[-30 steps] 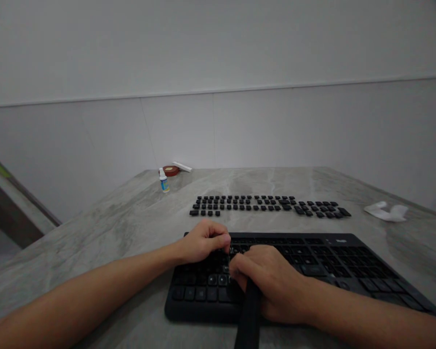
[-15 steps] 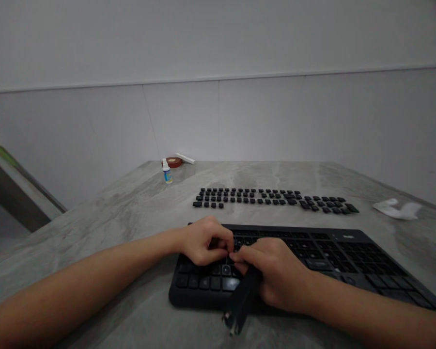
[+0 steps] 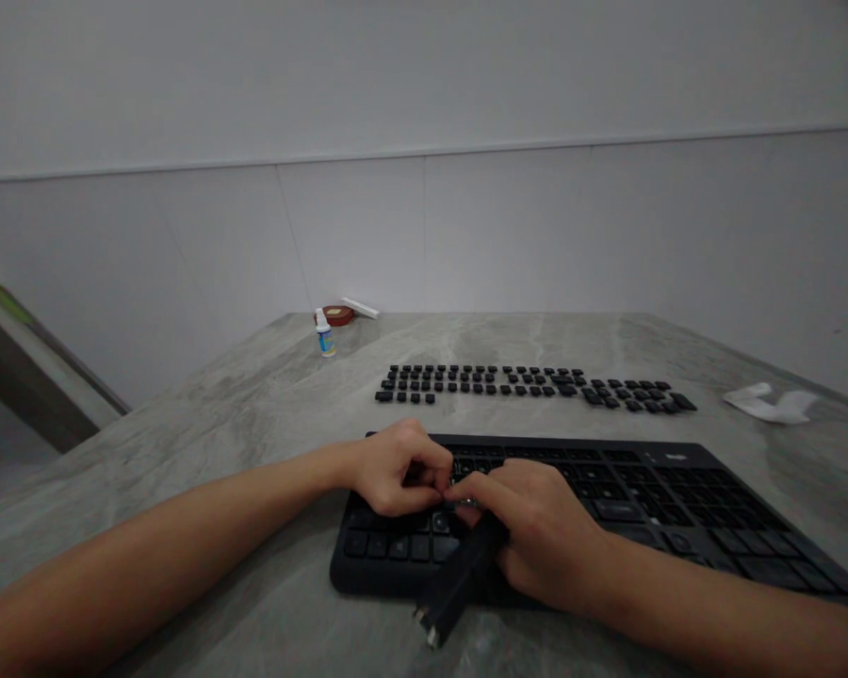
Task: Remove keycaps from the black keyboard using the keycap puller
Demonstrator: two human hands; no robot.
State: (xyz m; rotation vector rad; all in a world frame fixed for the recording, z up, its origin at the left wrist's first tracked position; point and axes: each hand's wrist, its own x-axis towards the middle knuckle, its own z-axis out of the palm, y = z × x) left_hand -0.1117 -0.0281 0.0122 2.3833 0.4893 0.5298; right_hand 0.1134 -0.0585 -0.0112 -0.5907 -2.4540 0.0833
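A black keyboard lies in front of me, with keys still in its near left corner and many bare key slots elsewhere. Over its left part, my left hand is closed in a pinch close to the keys; whatever its fingertips hold is hidden. My right hand grips a black bar-shaped tool with metal ends; its exact kind does not show. A bit of metal appears by the right index finger, whose tip meets the left fingertips. The tool slants down toward me, past the keyboard's near edge.
Behind the keyboard, rows of loose black keycaps lie on the grey marbled table. A small white bottle, a reddish-brown object and a white strip are farther back. Crumpled white paper lies right.
The tool in my right hand has swung, its near end shifting slightly left and up. Metal now shows by my right index finger. My left hand stays almost in place.
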